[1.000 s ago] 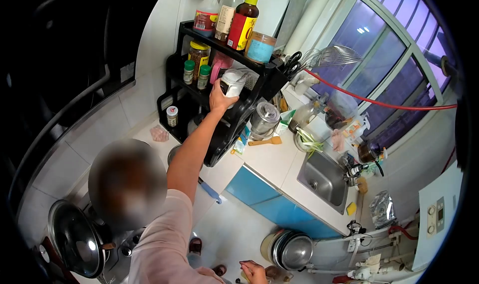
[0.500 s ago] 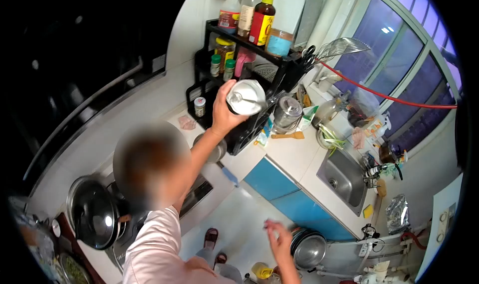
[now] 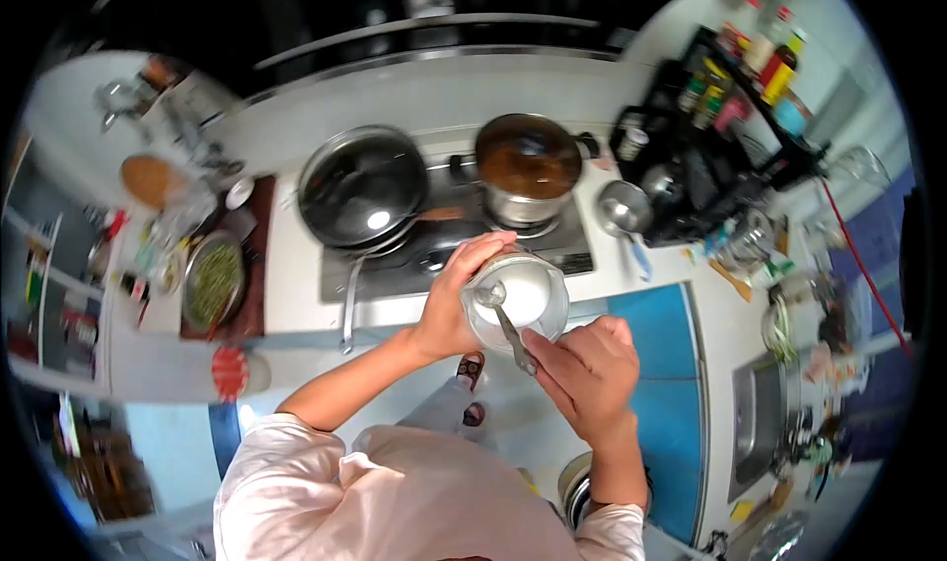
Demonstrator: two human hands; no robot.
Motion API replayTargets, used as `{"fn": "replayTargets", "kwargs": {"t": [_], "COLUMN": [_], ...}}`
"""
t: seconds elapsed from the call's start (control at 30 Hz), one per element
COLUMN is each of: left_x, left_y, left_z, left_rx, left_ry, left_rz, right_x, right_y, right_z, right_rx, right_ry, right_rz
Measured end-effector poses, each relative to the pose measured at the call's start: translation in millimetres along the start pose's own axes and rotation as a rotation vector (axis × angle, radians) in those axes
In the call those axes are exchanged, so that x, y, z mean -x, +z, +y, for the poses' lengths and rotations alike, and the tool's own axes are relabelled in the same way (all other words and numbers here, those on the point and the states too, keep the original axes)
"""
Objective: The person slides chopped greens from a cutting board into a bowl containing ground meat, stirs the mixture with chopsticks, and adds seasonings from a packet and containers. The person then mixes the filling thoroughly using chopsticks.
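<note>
My left hand [image 3: 456, 300] is wrapped round the side of a clear jar [image 3: 555, 310] of white powder [image 3: 523, 293], held up in front of the stove edge. A metal spoon [image 3: 508, 332] stands in the jar, its bowl over the powder and its handle slanting out over the rim. My right hand [image 3: 589, 367] pinches the spoon's handle at the jar's lower right. Behind the jar, a pot of brown liquid [image 3: 530, 162] sits on the right burner, with a lidded black wok [image 3: 362, 191] on the left one.
A small metal pan [image 3: 622, 209] lies right of the stove [image 3: 459, 255]. Further right are a black rack [image 3: 681, 137] with bottles and a sink [image 3: 758, 423]. At left, a bowl of green vegetables [image 3: 214, 283] rests on a brown board [image 3: 258, 265]. A red-topped container [image 3: 231, 373] stands below.
The view has swung from the rack to the stove. The jar was taken off the rack by my left hand and carried over here. My right hand has come up and taken hold of the spoon.
</note>
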State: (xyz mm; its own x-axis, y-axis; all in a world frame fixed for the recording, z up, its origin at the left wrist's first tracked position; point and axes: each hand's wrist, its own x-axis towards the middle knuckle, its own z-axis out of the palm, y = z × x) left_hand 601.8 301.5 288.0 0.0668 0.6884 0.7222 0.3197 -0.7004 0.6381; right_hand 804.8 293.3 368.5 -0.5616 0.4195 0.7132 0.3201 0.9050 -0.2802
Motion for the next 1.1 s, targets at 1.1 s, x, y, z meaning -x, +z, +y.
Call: {"fn": "replayTargets", "kwargs": {"t": [1.1], "left_x": [339.6], "left_y": [-529.6], "left_z": [44.6], "left_rx": [-0.431], "left_ry": [-0.273], "left_rz": [0.403], "right_x": [-176.6], "right_y": [418.3], "right_z": [-377.5], "right_rx": [-0.793], "right_ry": [0.002], "right_rz": [-0.654]}}
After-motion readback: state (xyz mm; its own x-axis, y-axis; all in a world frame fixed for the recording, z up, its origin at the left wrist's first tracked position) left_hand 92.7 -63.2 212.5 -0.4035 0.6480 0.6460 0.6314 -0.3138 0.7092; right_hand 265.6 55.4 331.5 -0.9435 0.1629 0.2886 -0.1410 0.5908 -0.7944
